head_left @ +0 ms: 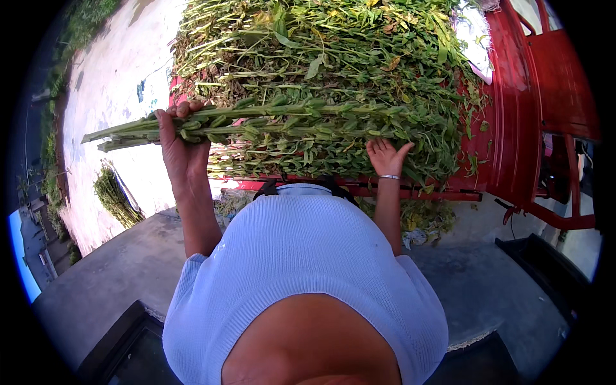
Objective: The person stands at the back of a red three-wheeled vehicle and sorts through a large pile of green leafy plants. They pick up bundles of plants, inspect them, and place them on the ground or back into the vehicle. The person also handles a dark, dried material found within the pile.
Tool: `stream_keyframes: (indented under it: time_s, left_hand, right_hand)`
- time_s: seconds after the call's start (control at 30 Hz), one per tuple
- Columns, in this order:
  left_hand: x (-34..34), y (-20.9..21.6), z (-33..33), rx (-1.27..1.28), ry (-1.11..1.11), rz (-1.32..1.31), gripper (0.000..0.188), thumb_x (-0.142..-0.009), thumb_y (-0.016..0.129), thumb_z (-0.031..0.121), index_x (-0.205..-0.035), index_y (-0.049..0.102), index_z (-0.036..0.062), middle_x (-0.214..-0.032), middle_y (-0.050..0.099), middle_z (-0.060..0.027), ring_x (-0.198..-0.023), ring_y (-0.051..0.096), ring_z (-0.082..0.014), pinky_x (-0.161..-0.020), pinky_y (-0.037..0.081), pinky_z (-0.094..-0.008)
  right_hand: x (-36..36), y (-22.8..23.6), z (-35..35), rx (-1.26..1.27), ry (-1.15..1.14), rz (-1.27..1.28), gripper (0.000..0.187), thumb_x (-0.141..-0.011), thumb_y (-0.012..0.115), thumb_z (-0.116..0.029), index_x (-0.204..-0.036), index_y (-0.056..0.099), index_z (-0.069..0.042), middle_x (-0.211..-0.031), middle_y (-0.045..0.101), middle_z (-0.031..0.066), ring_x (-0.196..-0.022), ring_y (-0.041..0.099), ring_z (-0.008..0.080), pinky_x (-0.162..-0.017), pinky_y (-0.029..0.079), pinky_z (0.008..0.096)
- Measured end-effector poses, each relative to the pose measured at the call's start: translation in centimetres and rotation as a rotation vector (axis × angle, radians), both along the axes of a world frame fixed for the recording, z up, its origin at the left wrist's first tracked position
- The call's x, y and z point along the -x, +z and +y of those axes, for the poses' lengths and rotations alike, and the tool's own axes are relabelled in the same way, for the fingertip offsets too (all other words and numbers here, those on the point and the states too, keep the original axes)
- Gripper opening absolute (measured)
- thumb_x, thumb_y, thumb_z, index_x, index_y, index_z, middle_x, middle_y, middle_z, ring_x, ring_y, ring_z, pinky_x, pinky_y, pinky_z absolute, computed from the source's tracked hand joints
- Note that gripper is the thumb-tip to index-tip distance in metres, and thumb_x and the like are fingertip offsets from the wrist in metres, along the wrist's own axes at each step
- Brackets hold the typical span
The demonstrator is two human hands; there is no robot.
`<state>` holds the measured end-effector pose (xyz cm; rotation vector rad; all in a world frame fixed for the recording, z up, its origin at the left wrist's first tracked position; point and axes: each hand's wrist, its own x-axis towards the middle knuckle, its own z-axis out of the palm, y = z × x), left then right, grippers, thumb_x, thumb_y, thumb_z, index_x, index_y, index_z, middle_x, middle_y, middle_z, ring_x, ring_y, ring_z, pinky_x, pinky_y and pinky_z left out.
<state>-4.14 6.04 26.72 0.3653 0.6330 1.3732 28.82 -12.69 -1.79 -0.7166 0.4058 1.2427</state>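
Observation:
A small bunch of green stalks (pixel 289 117) studded with pods, much like sesame, lies crosswise in front of me. My left hand (pixel 182 133) is closed round it near the bare cut ends, which stick out to the left. Toward the leafy end, my right hand (pixel 387 156) is palm up with its fingers stretched out. Its fingertips reach the lower edge of the bunch; whether they bear its weight I cannot tell. Beneath and beyond both hands spreads a thick layer of similar cut plants (pixel 333 61), laid mostly sideways, with some yellow and brown leaves.
The plants lie on the bed of a red vehicle (pixel 513 109), whose low red edge (pixel 443 194) runs just before my body. A white sack (pixel 473 42) sits at the far right. Another bundle of stalks (pixel 115 194) rests on the ground at left. Fallen leaves (pixel 427 217) lie below the bed.

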Motion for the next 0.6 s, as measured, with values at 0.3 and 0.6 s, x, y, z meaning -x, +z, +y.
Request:
stream_keyframes:
  time_s: [0.3, 0.6]
  left_hand:
    - [15.9, -17.1, -0.8, 0.531, 0.209, -0.100, 0.027, -0.088, 0.055, 0.032, -0.076, 0.052, 0.0074, -0.068, 0.054, -0.0051, -0.074, 0.054, -0.0211, -0.082, 0.047, -0.0396]
    - [17.4, -34.4, -1.7, 0.759, 0.299, 0.115, 0.029, -0.082, 0.066, 0.019, -0.098, 0.055, -0.0027, -0.090, 0.061, -0.0142, -0.079, 0.061, -0.0286, -0.070, 0.053, -0.0441]
  right_hand:
    - [-0.3, 3.0, 0.2, 0.201, -0.297, -0.112, 0.087, -0.068, 0.063, -0.065, -0.134, 0.038, -0.015, -0.135, 0.039, 0.0097, -0.116, 0.041, 0.0304, -0.099, 0.033, 0.0500]
    - [-1.5, -4.3, -3.7, 0.605, 0.017, -0.200, 0.080, -0.070, 0.068, -0.057, -0.133, 0.036, -0.020, -0.126, 0.047, 0.0069, -0.110, 0.046, 0.0283, -0.091, 0.040, 0.0424]
